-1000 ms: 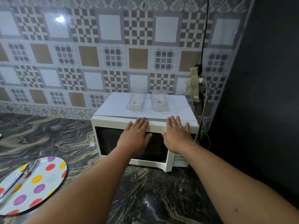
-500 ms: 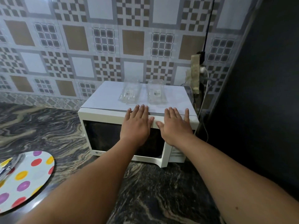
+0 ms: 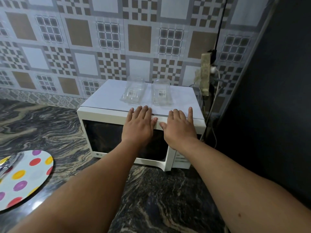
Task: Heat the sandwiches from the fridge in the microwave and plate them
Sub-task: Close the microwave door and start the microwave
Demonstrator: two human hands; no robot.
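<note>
A white microwave (image 3: pixel 117 115) stands on the dark marbled desk (image 3: pixel 159 199) against the patterned tile wall (image 3: pixel 101 39), its dark-windowed door shut. Both hands lie flat on the front top edge of it: the left hand (image 3: pixel 138 128) over the upper part of the door, the right hand (image 3: pixel 179 130) just beside it toward the control side, thumbs nearly meeting. The fingers of each hand are straight and a little spread, with their tips on the top panel — they press or rest and grip nothing. On the microwave's top, just beyond the fingertips, lie two clear plastic containers side by side, the left container (image 3: pixel 133 92) and the right container (image 3: pixel 161 93), each with a barcode label; they look empty, though the clear plastic makes that hard to be sure of. No sandwich shows, and the dark door glass lets nothing inside be made out. At the lower left edge of the desk, well apart from the microwave, sits a white plate (image 3: pixel 32 175) with coloured dots — something shiny and blurred, perhaps cutlery (image 3: pixel 6 165), rests on its left part. Right of the microwave a power strip (image 3: pixel 205 74) hangs on the wall with cables (image 3: pixel 218 31) running up and down from it, next to a dark panel (image 3: pixel 277 98).
</note>
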